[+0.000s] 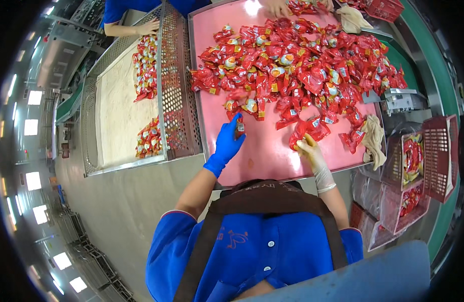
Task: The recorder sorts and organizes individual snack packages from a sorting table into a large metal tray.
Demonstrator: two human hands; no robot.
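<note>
My left hand [230,140], in a blue glove, holds a small red packet [239,127] between thumb and fingers, over the near left part of the pink tabletop [250,162]. In a pale, thin glove, my right hand [311,151] grips a red plastic packet [299,133] by its near end, low over the table. Just beyond both hands lies a large heap of shiny red packets [284,71] with orange and white printing. Two packets [242,105] lie close past my left fingertips. Another loose packet [352,139] is right of my right hand.
Left of the table stands a perforated metal tray [118,109] lined with cloth, with rows of packets [146,68]. A co-worker's hand [149,27] touches it; another person's hand [275,7] is at the far table edge. A crumpled cloth [373,141], red crates [439,158] and a green conveyor [424,34] are at right.
</note>
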